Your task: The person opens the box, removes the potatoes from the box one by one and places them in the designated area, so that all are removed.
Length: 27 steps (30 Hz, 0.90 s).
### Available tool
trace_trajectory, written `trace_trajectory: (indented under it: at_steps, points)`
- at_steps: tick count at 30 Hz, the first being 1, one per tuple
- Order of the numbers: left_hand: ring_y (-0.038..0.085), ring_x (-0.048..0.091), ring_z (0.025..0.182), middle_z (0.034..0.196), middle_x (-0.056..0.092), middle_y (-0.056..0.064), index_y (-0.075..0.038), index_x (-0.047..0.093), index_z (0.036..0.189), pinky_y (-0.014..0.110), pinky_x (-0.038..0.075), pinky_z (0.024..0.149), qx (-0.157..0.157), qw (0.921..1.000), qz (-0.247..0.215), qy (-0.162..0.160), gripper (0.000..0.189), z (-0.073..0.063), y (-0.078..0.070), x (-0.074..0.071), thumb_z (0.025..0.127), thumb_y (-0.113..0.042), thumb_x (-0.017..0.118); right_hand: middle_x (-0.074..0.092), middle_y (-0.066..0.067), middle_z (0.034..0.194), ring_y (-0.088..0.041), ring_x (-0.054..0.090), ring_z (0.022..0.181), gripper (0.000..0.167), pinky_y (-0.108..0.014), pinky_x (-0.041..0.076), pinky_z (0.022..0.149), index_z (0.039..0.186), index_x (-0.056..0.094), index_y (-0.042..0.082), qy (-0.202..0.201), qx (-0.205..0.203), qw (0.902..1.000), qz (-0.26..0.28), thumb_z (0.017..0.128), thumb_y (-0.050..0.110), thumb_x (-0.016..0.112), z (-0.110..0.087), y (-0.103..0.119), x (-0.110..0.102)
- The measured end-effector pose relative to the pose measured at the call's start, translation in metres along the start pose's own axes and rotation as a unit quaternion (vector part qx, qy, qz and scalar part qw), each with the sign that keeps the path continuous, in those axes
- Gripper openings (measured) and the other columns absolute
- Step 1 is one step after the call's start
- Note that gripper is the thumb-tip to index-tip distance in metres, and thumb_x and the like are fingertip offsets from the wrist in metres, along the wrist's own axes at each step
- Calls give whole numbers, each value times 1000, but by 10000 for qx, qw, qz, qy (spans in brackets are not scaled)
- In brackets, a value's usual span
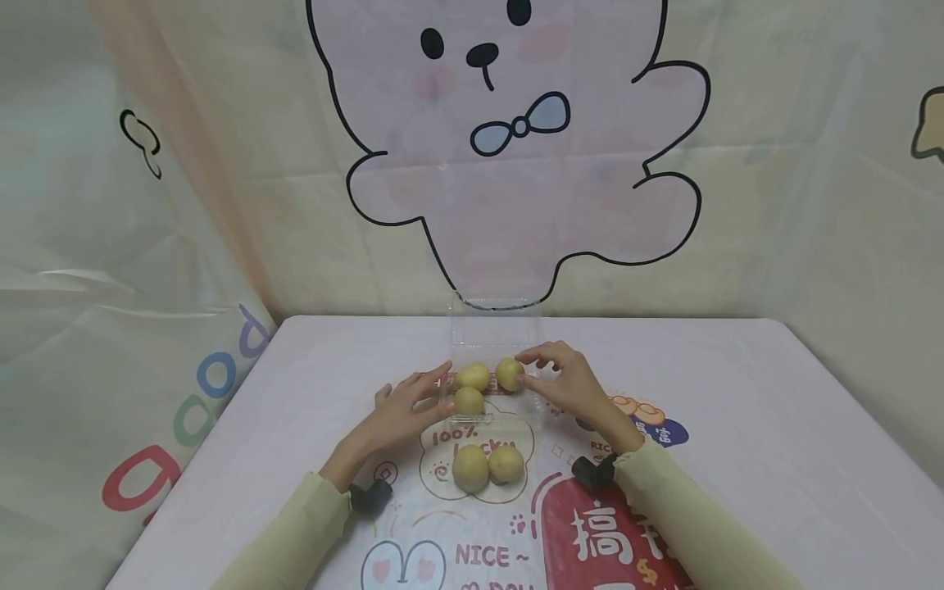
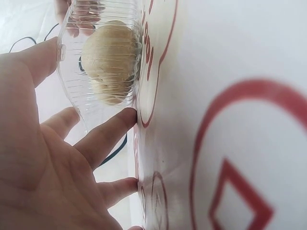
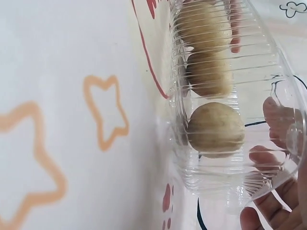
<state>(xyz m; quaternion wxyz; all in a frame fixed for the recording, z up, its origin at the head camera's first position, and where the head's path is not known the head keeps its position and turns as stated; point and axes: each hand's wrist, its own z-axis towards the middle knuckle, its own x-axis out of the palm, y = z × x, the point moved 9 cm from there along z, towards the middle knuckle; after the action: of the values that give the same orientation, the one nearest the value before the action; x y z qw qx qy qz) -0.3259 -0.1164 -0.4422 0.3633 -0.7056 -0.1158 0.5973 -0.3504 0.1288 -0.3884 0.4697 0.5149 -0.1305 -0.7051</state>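
Note:
A clear plastic box (image 1: 534,406) with its lid (image 1: 496,328) raised at the back holds three round yellow-green fruits, whose exact kind I cannot tell. Two of them, a rear fruit (image 1: 474,377) and a front fruit (image 1: 468,401), sit at the left; a third fruit (image 1: 510,374) sits at the right. Against the box's left side rests my left hand (image 1: 404,412), fingers spread, thumb at the rim in the left wrist view. My right hand (image 1: 568,383) hovers at the right rim with fingers loosely bent, apart from the right fruit (image 3: 216,129) in the right wrist view.
Two more round fruits, a left one (image 1: 470,469) and a right one (image 1: 506,465), lie side by side on the printed tablecloth (image 1: 737,426) in front of the box. Behind the table hangs a curtain (image 1: 737,246) with a cartoon bear.

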Motion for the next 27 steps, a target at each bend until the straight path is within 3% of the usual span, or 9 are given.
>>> trace_trajectory:
  at_steps: [14, 27]
  points:
    - [37, 17, 158, 149, 59, 2, -44, 24, 160, 71, -4, 121, -44, 10000, -38, 13, 71, 0, 0, 0, 98, -60, 55, 76, -7, 110, -28, 62, 93, 33, -45, 52, 78, 115, 76, 11, 212, 78, 9991, -351, 84, 19, 85, 7, -3, 7]
    - [36, 18, 158, 149, 59, 3, -43, 24, 160, 72, -4, 121, -35, 10000, -37, -9, 71, -1, 0, 0, 99, -59, 55, 77, -7, 110, -19, 54, 86, 35, -29, 43, 73, 115, 76, 11, 338, 62, 9980, -525, 82, 21, 86, 11, -4, 13]
